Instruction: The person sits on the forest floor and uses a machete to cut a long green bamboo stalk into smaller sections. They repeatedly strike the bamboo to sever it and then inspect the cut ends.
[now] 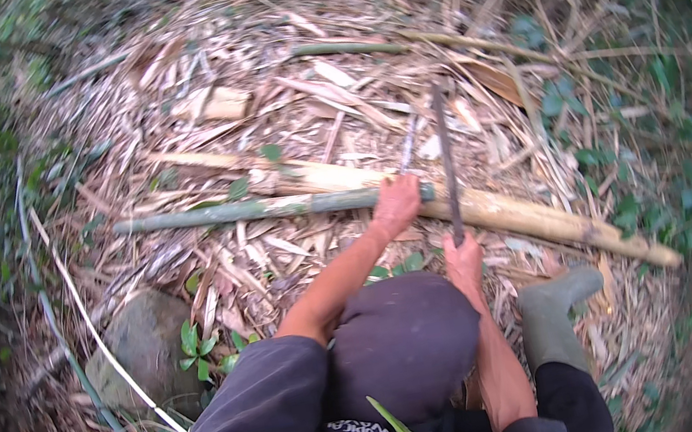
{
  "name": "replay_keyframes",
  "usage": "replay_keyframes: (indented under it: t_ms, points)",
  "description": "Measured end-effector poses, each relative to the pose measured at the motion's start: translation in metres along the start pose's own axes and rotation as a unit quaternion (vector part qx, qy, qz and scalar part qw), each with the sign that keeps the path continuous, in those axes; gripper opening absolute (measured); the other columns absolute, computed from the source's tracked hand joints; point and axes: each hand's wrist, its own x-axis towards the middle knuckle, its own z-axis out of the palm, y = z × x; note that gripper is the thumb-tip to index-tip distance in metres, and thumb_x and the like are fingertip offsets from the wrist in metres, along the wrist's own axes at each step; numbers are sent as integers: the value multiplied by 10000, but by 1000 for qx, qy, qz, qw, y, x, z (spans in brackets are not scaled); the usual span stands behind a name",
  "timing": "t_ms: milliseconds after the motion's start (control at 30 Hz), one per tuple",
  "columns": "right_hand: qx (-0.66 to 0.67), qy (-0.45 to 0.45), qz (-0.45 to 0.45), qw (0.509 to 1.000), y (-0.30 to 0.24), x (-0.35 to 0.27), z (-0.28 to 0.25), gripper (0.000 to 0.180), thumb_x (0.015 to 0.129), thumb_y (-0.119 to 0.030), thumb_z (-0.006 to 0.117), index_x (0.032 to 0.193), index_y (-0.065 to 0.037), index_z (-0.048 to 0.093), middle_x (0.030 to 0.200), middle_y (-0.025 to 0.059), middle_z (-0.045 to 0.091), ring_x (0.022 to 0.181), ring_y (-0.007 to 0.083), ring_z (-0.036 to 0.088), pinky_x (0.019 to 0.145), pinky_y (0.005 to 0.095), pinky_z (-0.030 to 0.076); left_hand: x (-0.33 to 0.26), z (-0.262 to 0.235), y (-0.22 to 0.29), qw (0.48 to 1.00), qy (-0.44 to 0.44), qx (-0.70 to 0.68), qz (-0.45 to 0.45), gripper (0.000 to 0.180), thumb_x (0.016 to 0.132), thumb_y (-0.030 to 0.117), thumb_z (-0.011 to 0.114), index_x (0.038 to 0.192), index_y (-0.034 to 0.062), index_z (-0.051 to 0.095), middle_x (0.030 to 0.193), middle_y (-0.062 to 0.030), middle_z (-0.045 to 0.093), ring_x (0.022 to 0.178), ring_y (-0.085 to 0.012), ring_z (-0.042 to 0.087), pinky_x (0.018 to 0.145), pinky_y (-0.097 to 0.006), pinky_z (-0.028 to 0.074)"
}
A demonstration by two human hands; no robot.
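My left hand (399,199) is closed round a green bamboo pole (252,210) close to its right end. The pole lies nearly level, partly over a thick, pale yellow log (541,219) that slants down to the right. Just right of the pole's end, my right hand (462,256) grips a long, narrow machete (444,143) at its lower end, the dark blade pointing away from me. The fist hides the handle. A thin, shiny pale strip (410,142) stands out beyond my left hand; its kind is unclear.
Dry shavings and split strips (207,162) cover the ground. A large rock (147,348) sits at left beside a white stick (102,328). My dark-clothed knee (405,340) and green rubber boot (549,319) are nearby. Leafy plants (621,149) border the right.
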Motion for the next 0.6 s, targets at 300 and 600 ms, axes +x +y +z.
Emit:
replay_keyframes:
  t_ms: [300,600]
  points:
    - [-12,-109,90,990,102,21,9,270,808,-210,636,763,53,592,622,96,575,523,222,540,518,395,421,-12,-28,15,999,0,-30,15,287,843,162,562,1102,42,539,1061,-161,569,1070,-284,546,889,-453,407]
    - [-93,19,5,995,-56,54,-190,287,882,-288,575,739,-80,439,489,-7,403,341,112,410,284,274,354,2,-87,19,979,6,-131,153,245,835,201,572,1062,110,565,1021,-223,575,857,-359,655,670,-436,525]
